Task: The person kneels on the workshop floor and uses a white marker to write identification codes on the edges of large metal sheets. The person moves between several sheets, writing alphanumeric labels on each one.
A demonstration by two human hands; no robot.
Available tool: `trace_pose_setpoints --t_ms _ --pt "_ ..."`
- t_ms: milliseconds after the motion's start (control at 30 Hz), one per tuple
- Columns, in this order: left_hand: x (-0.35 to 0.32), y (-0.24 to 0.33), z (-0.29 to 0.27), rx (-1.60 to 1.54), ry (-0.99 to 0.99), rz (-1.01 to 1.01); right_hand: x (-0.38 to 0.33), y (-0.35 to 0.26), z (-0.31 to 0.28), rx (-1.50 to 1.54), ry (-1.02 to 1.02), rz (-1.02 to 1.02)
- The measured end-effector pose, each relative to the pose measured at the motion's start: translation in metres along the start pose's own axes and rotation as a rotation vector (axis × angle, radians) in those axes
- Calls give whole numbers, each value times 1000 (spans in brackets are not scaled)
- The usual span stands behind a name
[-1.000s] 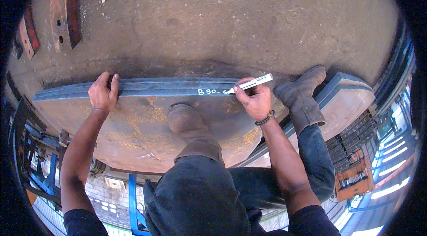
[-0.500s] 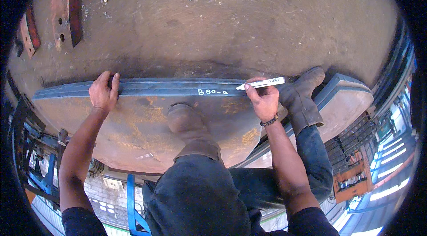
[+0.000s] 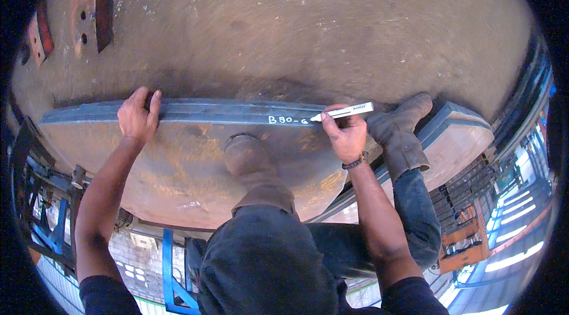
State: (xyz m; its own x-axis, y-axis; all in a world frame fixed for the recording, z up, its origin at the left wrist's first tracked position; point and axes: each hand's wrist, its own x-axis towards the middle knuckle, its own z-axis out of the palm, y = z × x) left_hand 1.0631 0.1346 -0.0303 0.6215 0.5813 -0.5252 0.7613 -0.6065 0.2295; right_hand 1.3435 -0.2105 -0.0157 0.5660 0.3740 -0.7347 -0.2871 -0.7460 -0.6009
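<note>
- The steel bar (image 3: pixel 195 111) lay lengthwise across the rusty plate (image 3: pixel 296 30).
- The left hand (image 3: pixel 138 117) pressed flat on the bar, fingers spread, grasping nothing.
- The right hand (image 3: pixel 345 134) pinched a white marker (image 3: pixel 342 113), its tip touching the bar beside white lettering.
- Two boots (image 3: pixel 400 128) rested near the bar.
</note>
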Motion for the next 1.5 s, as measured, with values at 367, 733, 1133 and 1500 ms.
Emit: trace_pose_setpoints --t_ms 367,733,1133,1500 --pt "3 15 4 11 -146 -59 15 17 -38 -76 15 -10" --pt "13 19 8 -1 -162 -79 14 16 -39 4 55 -29" --pt "4 8 7 -21 -37 -31 5 11 -5 36 33 -86" --pt "3 10 6 14 -14 12 5 0 -9 -1 8 56"
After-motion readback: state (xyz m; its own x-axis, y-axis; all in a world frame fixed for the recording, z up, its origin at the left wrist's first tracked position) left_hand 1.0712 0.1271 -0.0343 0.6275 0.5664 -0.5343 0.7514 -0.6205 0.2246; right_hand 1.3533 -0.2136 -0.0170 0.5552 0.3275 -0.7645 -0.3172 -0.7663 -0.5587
